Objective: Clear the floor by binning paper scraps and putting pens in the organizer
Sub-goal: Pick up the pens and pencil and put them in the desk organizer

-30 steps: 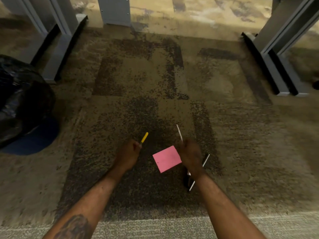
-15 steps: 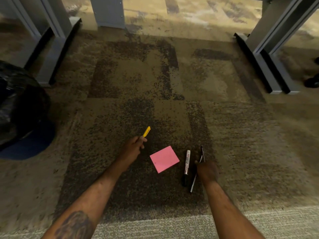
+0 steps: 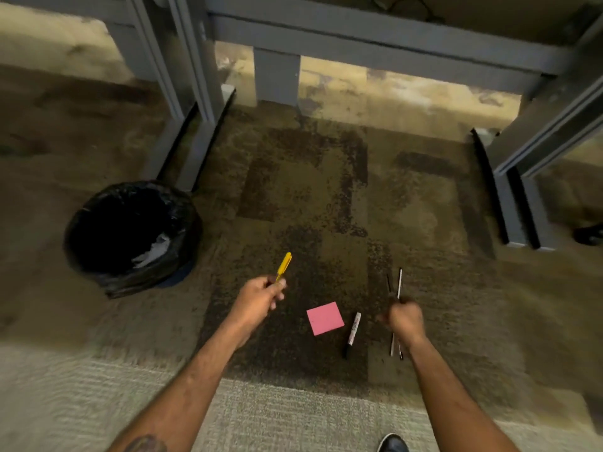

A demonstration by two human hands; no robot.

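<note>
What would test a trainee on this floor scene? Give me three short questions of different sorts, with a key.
1. True or false: the pink note is already in the bin.
2. Which hand holds the yellow pen?
A. left hand
B. right hand
C. neither
3. Fill in: the marker lies on the ____, between the note and the right hand.

Key: 1 false; 2 A; 3 carpet
</note>
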